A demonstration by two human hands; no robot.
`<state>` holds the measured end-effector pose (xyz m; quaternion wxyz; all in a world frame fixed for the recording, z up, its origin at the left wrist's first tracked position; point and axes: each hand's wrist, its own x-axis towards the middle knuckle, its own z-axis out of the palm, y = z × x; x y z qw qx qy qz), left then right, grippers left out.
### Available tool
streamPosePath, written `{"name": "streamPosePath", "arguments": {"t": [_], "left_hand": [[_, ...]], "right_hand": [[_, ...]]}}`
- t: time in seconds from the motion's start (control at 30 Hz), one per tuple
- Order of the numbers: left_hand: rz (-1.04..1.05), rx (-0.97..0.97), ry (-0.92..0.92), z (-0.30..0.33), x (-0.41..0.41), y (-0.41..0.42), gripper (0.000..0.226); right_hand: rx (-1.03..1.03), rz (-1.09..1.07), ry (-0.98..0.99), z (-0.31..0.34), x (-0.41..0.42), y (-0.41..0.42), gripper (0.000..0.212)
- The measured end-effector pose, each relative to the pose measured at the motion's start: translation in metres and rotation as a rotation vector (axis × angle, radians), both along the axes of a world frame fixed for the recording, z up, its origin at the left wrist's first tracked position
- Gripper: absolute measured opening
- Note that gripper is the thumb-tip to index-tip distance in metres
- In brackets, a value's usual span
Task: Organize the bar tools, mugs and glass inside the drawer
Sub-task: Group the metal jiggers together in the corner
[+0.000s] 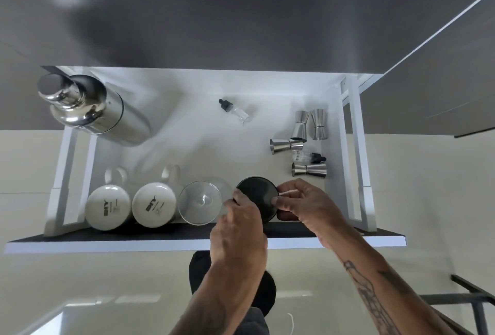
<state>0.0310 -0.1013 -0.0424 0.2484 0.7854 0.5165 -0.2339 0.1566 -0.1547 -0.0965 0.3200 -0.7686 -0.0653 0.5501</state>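
The white drawer is pulled out below me. Two white mugs stand upside down along its front edge, with an upturned clear glass to their right. Right of the glass is a black mug, bottom up. My left hand grips its left rim and my right hand grips its right side. A steel cocktail shaker lies at the back left. Several steel jiggers and a dropper bottle lie at the right; another dropper bottle lies mid-back.
The drawer's dark front panel runs along the near edge, with white side rails left and right. A dark grey countertop overhangs the back. Pale floor tiles and my dark shoe show below.
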Motion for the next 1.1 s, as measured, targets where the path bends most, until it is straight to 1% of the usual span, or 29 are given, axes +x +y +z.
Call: {"name": "streamPosePath", "arguments": {"t": [0.03, 0.07, 0.13, 0.17, 0.2, 0.27, 0.3, 0.33, 0.4, 0.47, 0.53, 0.63, 0.8, 0.9, 0.97, 1.03, 1.1], "left_hand": [[-0.066, 0.033, 0.017, 0.009, 0.000, -0.003, 0.048], [-0.097, 0.066, -0.030, 0.018, 0.001, -0.004, 0.037], [-0.112, 0.192, -0.214, 0.035, 0.003, -0.002, 0.011], [-0.093, 0.218, -0.318, 0.037, 0.007, 0.001, 0.003], [-0.078, 0.172, -0.381, 0.037, 0.014, 0.006, 0.009], [-0.064, 0.135, -0.488, 0.026, 0.036, 0.023, 0.016], [-0.076, 0.143, -0.527, 0.015, 0.047, 0.035, 0.018], [-0.111, 0.157, -0.547, 0.001, 0.059, 0.048, 0.020], [-0.221, 0.159, -0.525, -0.033, 0.084, 0.068, 0.025], [-0.311, 0.109, -0.453, -0.068, 0.101, 0.081, 0.031], [-0.350, 0.079, -0.370, -0.092, 0.110, 0.090, 0.036], [-0.338, 0.072, -0.338, -0.112, 0.109, 0.098, 0.037], [-0.302, 0.028, -0.378, -0.121, 0.099, 0.106, 0.027], [-0.226, 0.013, -0.454, -0.109, 0.088, 0.107, 0.036], [-0.196, 0.042, -0.552, -0.093, 0.080, 0.105, 0.042], [-0.219, 0.042, -0.619, -0.077, 0.073, 0.099, 0.046], [-0.316, 0.017, -0.639, -0.064, 0.067, 0.089, 0.045]], "right_hand": [[0.006, 0.016, -0.001, 0.001, -0.001, 0.001, 0.026], [0.005, 0.033, 0.006, 0.002, -0.002, 0.001, 0.026], [-0.005, 0.118, -0.020, 0.008, 0.004, -0.001, 0.022], [-0.015, 0.179, -0.108, 0.010, 0.012, -0.002, 0.019], [-0.036, 0.237, -0.269, 0.012, 0.021, -0.004, 0.018], [-0.101, 0.366, -0.669, 0.007, 0.045, -0.007, 0.024], [-0.127, 0.439, -0.798, 0.004, 0.054, -0.007, 0.028], [-0.144, 0.519, -0.854, 0.000, 0.059, -0.006, 0.034], [-0.160, 0.679, -0.841, -0.008, 0.064, -0.002, 0.048], [-0.185, 0.781, -0.825, -0.013, 0.064, 0.004, 0.062], [-0.203, 0.809, -0.834, -0.018, 0.066, 0.006, 0.068], [-0.225, 0.828, -0.857, -0.024, 0.069, 0.007, 0.070], [-0.218, 0.836, -0.835, -0.029, 0.071, 0.003, 0.065], [-0.140, 0.790, -0.811, -0.023, 0.069, -0.001, 0.055], [-0.059, 0.745, -0.810, -0.015, 0.067, -0.005, 0.052], [-0.005, 0.706, -0.798, -0.008, 0.066, -0.013, 0.047], [0.039, 0.697, -0.779, -0.002, 0.064, -0.024, 0.038]]}}
